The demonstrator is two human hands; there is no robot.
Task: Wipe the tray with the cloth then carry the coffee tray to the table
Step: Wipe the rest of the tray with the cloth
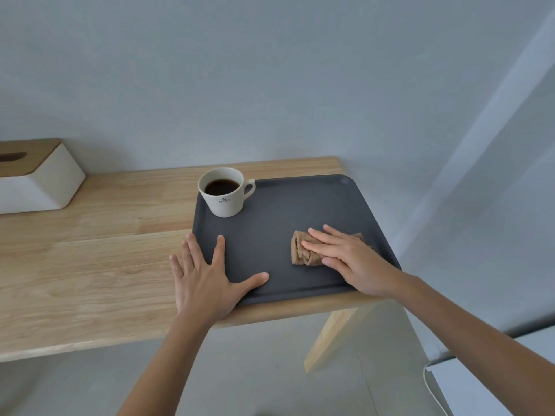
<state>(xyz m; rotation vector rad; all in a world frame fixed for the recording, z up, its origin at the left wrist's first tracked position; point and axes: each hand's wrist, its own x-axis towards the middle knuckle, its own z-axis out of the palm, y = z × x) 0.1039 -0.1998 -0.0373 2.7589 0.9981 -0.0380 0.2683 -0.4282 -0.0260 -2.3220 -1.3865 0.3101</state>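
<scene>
Dark grey, the tray (270, 247) lies at the centre of the frame, on the right end of the wooden counter (99, 259), its right edge jutting a little past the counter's end. Your right hand (351, 259) lies flat, fingers stretched and close together, pressing the folded tan cloth (301, 253) onto the tray's right half; it pins the cloth under the palm and fingers and does not curl around it. Your left hand (204, 280) is spread wide open over the tray's lower left corner, thumb and forefinger on the tray's floor, the other fingers on the wood just beside it, holding nothing. In the tray's upper left corner stands a white cup (225, 192) of dark coffee, handle pointing right, well apart from the cloth. At the left edge of the frame a white tissue box (39, 181) with a wooden lid sits on the counter.
</scene>
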